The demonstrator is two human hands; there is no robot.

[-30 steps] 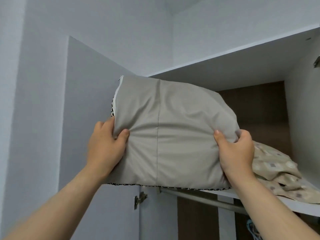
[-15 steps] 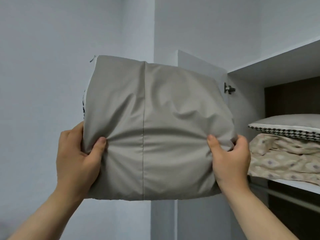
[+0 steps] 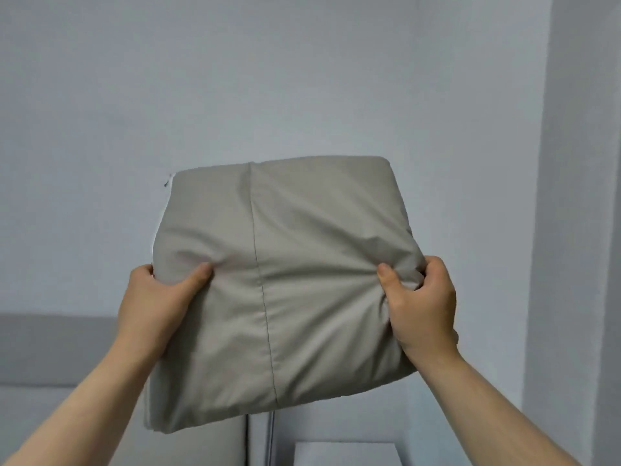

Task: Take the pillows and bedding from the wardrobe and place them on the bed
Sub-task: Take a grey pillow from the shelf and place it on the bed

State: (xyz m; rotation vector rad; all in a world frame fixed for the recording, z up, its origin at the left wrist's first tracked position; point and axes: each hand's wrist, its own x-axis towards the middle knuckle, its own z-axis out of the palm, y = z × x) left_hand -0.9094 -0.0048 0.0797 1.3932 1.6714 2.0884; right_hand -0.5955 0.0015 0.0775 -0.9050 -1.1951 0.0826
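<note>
A grey-beige pillow (image 3: 285, 290) with a seam down its middle is held up in front of me, in the air. My left hand (image 3: 154, 304) grips its left edge, thumb pressed into the front. My right hand (image 3: 420, 304) pinches the bunched fabric at its right edge. The wardrobe and the other bedding are out of view.
A pale wall fills the background. A grey padded headboard (image 3: 50, 348) runs along the lower left. A white bedside surface (image 3: 346, 454) shows at the bottom, below the pillow. A wall corner or column (image 3: 578, 196) stands at the right.
I have turned left, away from the wardrobe, carrying the pillow; the shelf with the second pillow and patterned bedding has left the view, and a headboard now appears.
</note>
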